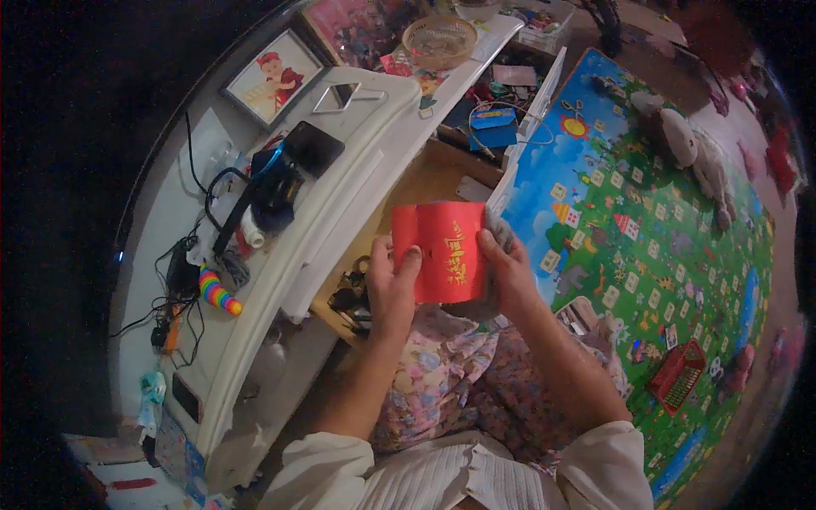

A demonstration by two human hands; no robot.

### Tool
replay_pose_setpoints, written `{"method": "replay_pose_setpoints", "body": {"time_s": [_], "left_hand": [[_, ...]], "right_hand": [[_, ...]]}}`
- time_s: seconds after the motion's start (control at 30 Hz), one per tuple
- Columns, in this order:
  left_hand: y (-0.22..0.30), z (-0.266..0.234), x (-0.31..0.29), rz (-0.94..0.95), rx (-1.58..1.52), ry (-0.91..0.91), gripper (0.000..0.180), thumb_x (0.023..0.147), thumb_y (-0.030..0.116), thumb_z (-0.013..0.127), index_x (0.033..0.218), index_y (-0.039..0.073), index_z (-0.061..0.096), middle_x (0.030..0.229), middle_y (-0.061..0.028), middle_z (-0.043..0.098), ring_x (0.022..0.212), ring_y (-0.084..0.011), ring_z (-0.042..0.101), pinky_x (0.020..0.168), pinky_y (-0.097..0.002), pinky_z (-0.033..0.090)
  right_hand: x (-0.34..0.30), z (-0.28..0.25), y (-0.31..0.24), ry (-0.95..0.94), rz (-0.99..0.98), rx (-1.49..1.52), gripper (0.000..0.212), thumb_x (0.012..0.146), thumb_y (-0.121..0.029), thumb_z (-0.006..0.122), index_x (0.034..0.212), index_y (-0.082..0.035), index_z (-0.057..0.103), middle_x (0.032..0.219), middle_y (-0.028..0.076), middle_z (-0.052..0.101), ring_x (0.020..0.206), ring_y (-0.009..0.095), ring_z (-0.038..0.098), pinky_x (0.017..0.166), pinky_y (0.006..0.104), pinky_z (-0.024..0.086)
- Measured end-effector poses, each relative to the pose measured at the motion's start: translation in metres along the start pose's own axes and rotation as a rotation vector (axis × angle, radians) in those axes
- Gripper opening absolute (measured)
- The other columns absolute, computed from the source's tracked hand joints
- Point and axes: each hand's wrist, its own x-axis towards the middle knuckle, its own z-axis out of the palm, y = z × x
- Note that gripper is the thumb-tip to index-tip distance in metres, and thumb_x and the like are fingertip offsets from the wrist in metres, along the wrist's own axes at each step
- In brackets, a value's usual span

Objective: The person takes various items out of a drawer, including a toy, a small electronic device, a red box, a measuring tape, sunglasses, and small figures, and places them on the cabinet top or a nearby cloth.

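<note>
1. Far left of frame: white desk (255, 280) with tangled black cables (183, 280), a rainbow-striped toy (218, 293) and a framed picture (274, 78) leaning at upper left; clutter sits pushed toward the back edge.
2. Centre left: left hand (391, 285) closed on the red envelope (442, 251), thumb pressed on its front lower left corner, fingers behind. Forearm rises from the lower edge, wrist straight.
3. Centre: envelope is held upright above the lap, gold print facing the camera, slightly bowed, probably from being pinched at both sides.
4. Centre right: right hand (508, 272) grips the envelope's right edge, thumb on front, fingers curled behind. Grey stuff behind the fingers, unclear what.
5. Right: colourful play mat (680, 255) on the floor, soft toy (693, 149) at upper right, small red basket (677, 374) at lower right.
6. Top centre: woven basket (439, 38) on the desk, open drawer (501, 106) below it.
</note>
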Motion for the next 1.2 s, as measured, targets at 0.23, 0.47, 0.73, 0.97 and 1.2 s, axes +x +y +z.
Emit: {"method": "replay_pose_setpoints", "body": {"time_s": [0.23, 0.47, 0.73, 0.97, 1.2], "left_hand": [[-0.009, 0.002, -0.001, 0.091, 0.085, -0.072, 0.024, 0.092, 0.020, 0.051, 0.107, 0.003, 0.046, 0.101, -0.0078, 0.056, 0.089, -0.0122, 0.053, 0.078, -0.0268, 0.044], [0.002, -0.003, -0.001, -0.110, -0.177, -0.054, 0.025, 0.090, 0.018, 0.050, 0.112, 0.004, 0.047, 0.106, -0.0083, 0.055, 0.093, -0.0138, 0.054, 0.080, -0.0283, 0.045], [0.009, 0.002, -0.006, -0.151, -0.193, -0.086, 0.033, 0.090, 0.028, 0.053, 0.115, 0.007, 0.048, 0.103, -0.0062, 0.055, 0.090, -0.0128, 0.056, 0.080, -0.0275, 0.046], [-0.010, -0.005, 0.000, -0.109, -0.146, -0.065, 0.051, 0.092, 0.039, 0.049, 0.127, 0.004, 0.042, 0.110, -0.0068, 0.055, 0.095, -0.0144, 0.055, 0.081, -0.0281, 0.046], [-0.001, -0.003, -0.001, -0.074, -0.074, -0.061, 0.043, 0.092, 0.033, 0.049, 0.121, 0.002, 0.047, 0.110, -0.0088, 0.055, 0.095, -0.0135, 0.054, 0.080, -0.0271, 0.045]], "right_hand": [[0.006, -0.010, 0.007, 0.058, -0.016, -0.047, 0.041, 0.087, -0.023, 0.060, 0.122, -0.003, 0.047, 0.108, 0.007, 0.058, 0.094, 0.017, 0.057, 0.081, 0.0326, 0.049], [0.002, 0.000, 0.000, 0.056, 0.146, 0.015, 0.037, 0.091, -0.025, 0.052, 0.122, -0.004, 0.047, 0.108, 0.008, 0.058, 0.093, 0.019, 0.058, 0.080, 0.0325, 0.049], [0.007, -0.006, 0.003, -0.016, 0.141, 0.064, 0.040, 0.091, -0.026, 0.051, 0.123, -0.004, 0.046, 0.106, 0.008, 0.059, 0.092, 0.020, 0.058, 0.079, 0.0339, 0.049], [0.009, -0.002, 0.002, 0.007, 0.059, 0.124, 0.042, 0.088, -0.026, 0.058, 0.122, -0.004, 0.047, 0.104, 0.008, 0.059, 0.090, 0.021, 0.058, 0.077, 0.0345, 0.050], [0.012, -0.007, -0.005, 0.037, 0.032, -0.205, 0.045, 0.080, -0.015, 0.067, 0.120, -0.002, 0.048, 0.106, 0.010, 0.059, 0.091, 0.020, 0.059, 0.076, 0.0336, 0.051]]}}
